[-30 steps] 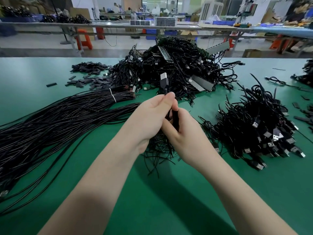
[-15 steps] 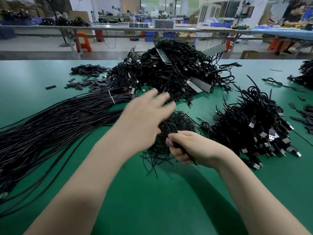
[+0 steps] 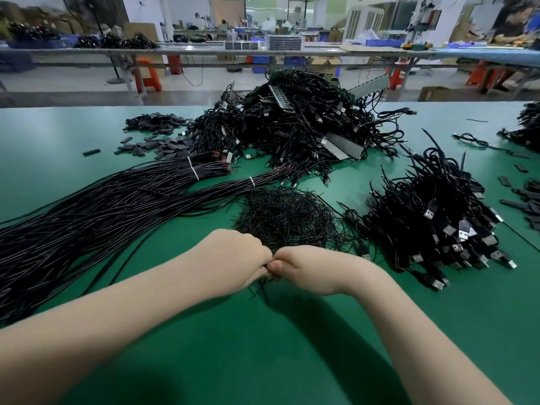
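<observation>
Black wires (image 3: 259, 288), green table (image 3: 467, 323), workshop benches (image 3: 204, 51) behind

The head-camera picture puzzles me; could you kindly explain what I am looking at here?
There is no machine: a person wears a camera on the head, looking down at their own bare arms. The left hand and right hand meet, fingers curled, pinching a few thin black wires between them. On the green table lie a heap of short wires just beyond the hands, long tied cable bundles at left, a USB cable pile at right and a big tangled pile behind.
</observation>
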### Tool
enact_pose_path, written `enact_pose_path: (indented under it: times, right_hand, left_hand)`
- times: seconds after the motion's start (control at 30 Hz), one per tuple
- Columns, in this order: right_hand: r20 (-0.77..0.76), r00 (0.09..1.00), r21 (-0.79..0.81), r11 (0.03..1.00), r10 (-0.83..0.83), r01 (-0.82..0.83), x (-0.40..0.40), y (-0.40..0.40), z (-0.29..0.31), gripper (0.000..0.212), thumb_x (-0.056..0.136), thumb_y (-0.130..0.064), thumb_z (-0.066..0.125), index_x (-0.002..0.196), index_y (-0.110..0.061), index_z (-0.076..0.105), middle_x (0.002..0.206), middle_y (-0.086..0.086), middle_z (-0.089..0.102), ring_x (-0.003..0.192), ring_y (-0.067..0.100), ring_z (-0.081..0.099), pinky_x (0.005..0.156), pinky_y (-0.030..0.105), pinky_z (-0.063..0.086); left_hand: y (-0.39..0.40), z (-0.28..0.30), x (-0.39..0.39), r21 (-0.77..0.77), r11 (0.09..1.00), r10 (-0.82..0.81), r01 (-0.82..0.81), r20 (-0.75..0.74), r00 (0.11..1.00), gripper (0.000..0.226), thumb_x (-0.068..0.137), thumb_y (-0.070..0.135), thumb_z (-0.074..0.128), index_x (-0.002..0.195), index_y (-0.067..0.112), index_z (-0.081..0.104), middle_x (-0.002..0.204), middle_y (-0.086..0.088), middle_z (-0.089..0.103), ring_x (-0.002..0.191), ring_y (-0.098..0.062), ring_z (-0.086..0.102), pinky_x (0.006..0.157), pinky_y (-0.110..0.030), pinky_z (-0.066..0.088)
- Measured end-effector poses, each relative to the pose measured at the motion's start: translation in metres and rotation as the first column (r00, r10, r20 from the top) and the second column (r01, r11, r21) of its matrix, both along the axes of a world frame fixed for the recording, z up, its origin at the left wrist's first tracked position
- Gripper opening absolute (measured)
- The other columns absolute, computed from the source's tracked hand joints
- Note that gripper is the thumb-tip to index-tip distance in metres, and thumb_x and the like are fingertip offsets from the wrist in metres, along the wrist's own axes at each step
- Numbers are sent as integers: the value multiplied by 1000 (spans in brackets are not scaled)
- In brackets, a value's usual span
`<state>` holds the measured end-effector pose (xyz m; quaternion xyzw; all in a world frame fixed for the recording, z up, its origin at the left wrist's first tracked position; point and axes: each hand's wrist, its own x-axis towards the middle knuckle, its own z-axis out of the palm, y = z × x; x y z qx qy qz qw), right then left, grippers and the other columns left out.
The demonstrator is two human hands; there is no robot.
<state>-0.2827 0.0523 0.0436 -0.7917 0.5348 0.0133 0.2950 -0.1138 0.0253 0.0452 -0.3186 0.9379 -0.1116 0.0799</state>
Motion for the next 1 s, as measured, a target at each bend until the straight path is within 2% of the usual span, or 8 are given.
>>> enact_pose_path:
  times: [0.23,0.33,0.43,0.53,0.63,0.73,0.83,1.0]
  right_hand:
    - [-43,999,-470,882,-27,4,9,-2,-10,28,103,-41,31,101,-21,51,95,-4,56,92,21,55,71,34,42]
    - [340,940,-393,904,-29,170,-6,-6,-2,30,100,-40,39,102,-23,63,96,-9,65,89,8,58,79,27,47]
    - [533,823,-416,786,-196,457,-39,-13,-1,38,98,-46,39,106,-22,67,95,-8,69,78,2,58,69,19,48]
    - [164,881,-540,707,-444,457,-59,-20,-16,35,96,-47,51,125,-32,62,114,-6,63,91,12,57,76,28,48]
    - [-20,905,-536,768,-426,349,-53,-20,-34,40,93,-51,55,129,-34,61,125,-6,57,110,17,56,83,30,49]
    - [-84,910,-618,737,-406,272,-49,-22,-41,36,94,-51,53,123,-34,66,118,-7,62,111,19,55,82,30,50]
    - [-103,918,-637,735,-383,235,-51,-25,-41,32,95,-48,53,118,-33,69,116,-7,64,109,18,57,80,31,51]
    - [-120,908,-633,736,-401,241,-54,-25,-40,25,96,-41,53,112,-36,71,114,-10,64,104,15,60,77,30,50]
  left_hand:
    - [-31,12,27,696,718,297,14,-325,898,24,99,33,52,88,15,63,62,13,64,58,-8,68,52,-17,43]
    - [-28,5,29,763,642,404,72,-417,814,24,102,25,48,83,17,62,61,11,59,60,-11,69,57,-18,46]
    - [-20,-9,26,770,631,629,94,-579,518,29,103,26,45,81,14,58,65,-1,56,59,-11,67,57,-28,52]
    - [-14,-25,8,713,700,702,36,-697,148,31,103,31,43,78,17,56,60,5,57,61,-14,60,63,-35,47]
    - [-8,-40,-17,645,764,644,-26,-764,-23,32,103,34,41,75,24,53,55,12,55,65,-23,59,72,-32,47]
    - [-6,-57,-21,520,848,521,-106,-853,-22,31,103,32,41,79,18,55,62,1,55,59,-8,53,61,-19,41]
    - [-11,-70,-12,469,874,477,-127,-879,31,33,103,30,42,79,12,54,67,-14,53,59,-12,48,57,-23,38]
    - [-16,-75,-9,550,831,548,-89,-835,-42,32,103,29,41,76,21,54,62,6,48,61,0,52,63,-17,43]
